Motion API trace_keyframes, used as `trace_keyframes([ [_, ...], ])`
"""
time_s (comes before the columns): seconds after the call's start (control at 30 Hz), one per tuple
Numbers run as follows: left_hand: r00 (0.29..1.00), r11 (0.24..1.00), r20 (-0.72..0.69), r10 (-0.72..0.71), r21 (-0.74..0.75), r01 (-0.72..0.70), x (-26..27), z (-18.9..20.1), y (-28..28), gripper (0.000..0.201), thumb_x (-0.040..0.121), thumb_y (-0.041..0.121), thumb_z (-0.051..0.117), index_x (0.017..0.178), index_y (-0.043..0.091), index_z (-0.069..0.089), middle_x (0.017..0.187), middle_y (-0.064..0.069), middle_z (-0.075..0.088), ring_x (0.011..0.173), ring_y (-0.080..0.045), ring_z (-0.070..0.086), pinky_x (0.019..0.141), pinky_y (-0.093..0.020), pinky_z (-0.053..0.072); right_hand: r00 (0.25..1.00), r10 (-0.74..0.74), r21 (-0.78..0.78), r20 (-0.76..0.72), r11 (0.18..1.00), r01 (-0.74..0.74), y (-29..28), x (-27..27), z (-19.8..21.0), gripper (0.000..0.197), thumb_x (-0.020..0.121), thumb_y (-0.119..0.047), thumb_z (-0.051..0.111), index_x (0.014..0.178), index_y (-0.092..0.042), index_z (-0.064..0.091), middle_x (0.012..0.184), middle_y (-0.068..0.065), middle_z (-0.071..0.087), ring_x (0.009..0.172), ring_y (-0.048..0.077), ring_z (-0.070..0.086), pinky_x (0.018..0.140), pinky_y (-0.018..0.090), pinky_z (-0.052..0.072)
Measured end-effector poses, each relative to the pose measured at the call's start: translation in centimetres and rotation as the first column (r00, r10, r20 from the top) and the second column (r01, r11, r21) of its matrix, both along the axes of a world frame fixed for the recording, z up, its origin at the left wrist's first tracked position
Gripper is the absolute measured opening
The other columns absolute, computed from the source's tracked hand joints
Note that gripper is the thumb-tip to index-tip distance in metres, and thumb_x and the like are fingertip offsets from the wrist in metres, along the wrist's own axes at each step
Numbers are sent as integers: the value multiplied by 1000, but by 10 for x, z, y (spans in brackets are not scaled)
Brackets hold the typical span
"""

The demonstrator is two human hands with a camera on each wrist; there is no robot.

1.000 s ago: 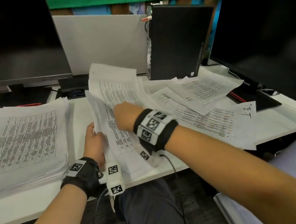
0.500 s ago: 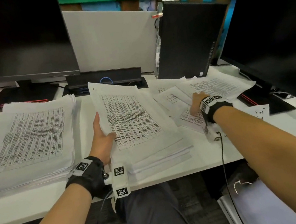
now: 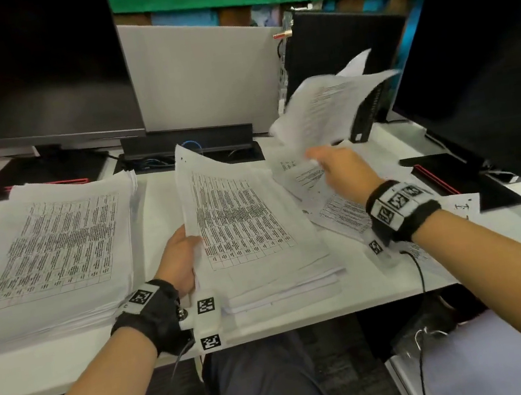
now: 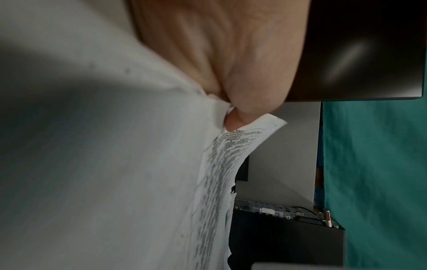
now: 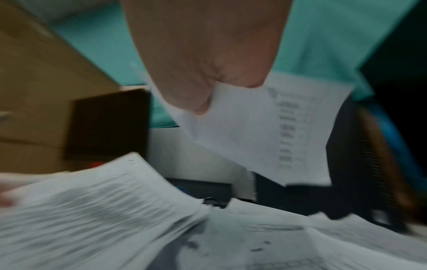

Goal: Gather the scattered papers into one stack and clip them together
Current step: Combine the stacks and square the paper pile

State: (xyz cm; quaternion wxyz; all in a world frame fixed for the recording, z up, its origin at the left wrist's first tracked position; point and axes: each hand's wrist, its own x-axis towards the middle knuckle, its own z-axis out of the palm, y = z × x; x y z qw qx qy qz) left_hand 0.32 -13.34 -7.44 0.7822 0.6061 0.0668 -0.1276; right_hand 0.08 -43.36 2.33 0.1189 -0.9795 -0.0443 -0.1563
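A stack of printed sheets (image 3: 250, 229) lies at the desk's middle. My left hand (image 3: 181, 256) grips its left edge, the thumb on top bending the upper sheets (image 4: 231, 155) up. My right hand (image 3: 337, 165) pinches a few loose sheets (image 3: 326, 106) and holds them in the air above the right side of the desk; these sheets (image 5: 265, 131) look blurred in the right wrist view. More scattered papers (image 3: 331, 207) lie flat under my right wrist. No clip is in view.
A second, thick paper pile (image 3: 47, 252) lies at the left. Dark monitors (image 3: 23, 67) (image 3: 487, 75) stand at both sides, a black computer case (image 3: 342, 49) and a grey panel (image 3: 200, 77) behind. A cable tray (image 3: 187, 147) sits at the back.
My right hand went from the middle stack to the scattered papers on the right, took hold of a few sheets and lifted them off the desk. My left hand stayed at the stack's left edge.
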Motion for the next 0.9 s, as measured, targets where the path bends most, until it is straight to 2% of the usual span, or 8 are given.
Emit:
trace_keyframes([
  [0.1, 996, 990, -85, 3, -141, -15, -1, 6, 0, 34, 101, 17, 38, 126, 3, 54, 112, -19, 66, 104, -34, 63, 89, -46, 50, 956, 269, -144, -116, 948, -284, 27, -36, -9, 52, 89, 4, 45, 125, -28, 64, 132, -4, 63, 114, 21, 62, 98, 35, 48],
  [0.3, 989, 962, -79, -127, -252, 103, -6, 15, 5, 65, 92, 67, 21, 114, 20, 61, 101, -9, 73, 93, -22, 70, 78, -40, 50, 846, 417, -183, -332, 851, -492, 39, -57, -39, 61, 87, 11, 46, 130, -30, 60, 137, -7, 58, 125, 17, 54, 102, 39, 46],
  [0.43, 993, 995, -75, -91, -57, 87, -11, 19, 1, 27, 97, 31, 51, 120, 17, 52, 110, -8, 67, 93, -24, 66, 75, -38, 53, 760, 401, 8, -511, 887, -462, 42, -60, -46, 57, 91, -1, 54, 139, -31, 52, 146, -9, 48, 133, 11, 45, 113, 26, 33],
  [0.53, 998, 997, -27, -62, 35, 63, -4, 8, 2, 41, 91, -6, 50, 131, 7, 46, 124, -16, 61, 97, -26, 65, 73, -39, 55, 712, 362, 206, -601, 931, -300, 32, -56, -28, 72, 86, -49, 65, 149, -39, 31, 153, -12, 35, 136, 7, 36, 112, 27, 29],
  [0.6, 999, 999, -9, -31, 4, 31, -3, 5, 4, 48, 90, -13, 46, 134, 6, 44, 126, -17, 60, 100, -27, 64, 70, -37, 55, 788, 212, 257, -577, 964, -71, 9, -46, -16, 76, 85, -53, 65, 149, -35, 30, 152, -5, 36, 137, 14, 38, 110, 32, 33],
  [0.73, 999, 992, -11, 41, -122, -42, -3, 5, 7, 48, 89, -12, 45, 131, 11, 46, 116, -11, 64, 96, -24, 64, 61, -34, 56, 612, -342, -331, -713, 934, 136, -44, -34, -22, 103, 72, -54, 73, 153, -20, 18, 156, 4, 33, 138, 27, 38, 111, 42, 36],
  [0.8, 999, 984, -27, 47, -173, -51, -1, 4, 11, 48, 90, -10, 45, 132, 14, 47, 113, -9, 64, 94, -24, 64, 55, -31, 57, 520, -425, -434, -741, 894, 113, -50, -35, -29, 109, 68, -61, 70, 154, -22, 16, 154, 4, 36, 137, 28, 39, 109, 45, 39],
  [0.9, 997, 975, -58, 49, -214, -60, 4, -1, 16, 52, 90, -6, 47, 137, 15, 46, 126, -15, 60, 99, -27, 62, 56, -32, 56, 571, -403, -422, -715, 900, 107, -46, -36, -35, 95, 70, -54, 67, 148, -18, 25, 142, 6, 47, 125, 29, 50, 100, 43, 47],
])
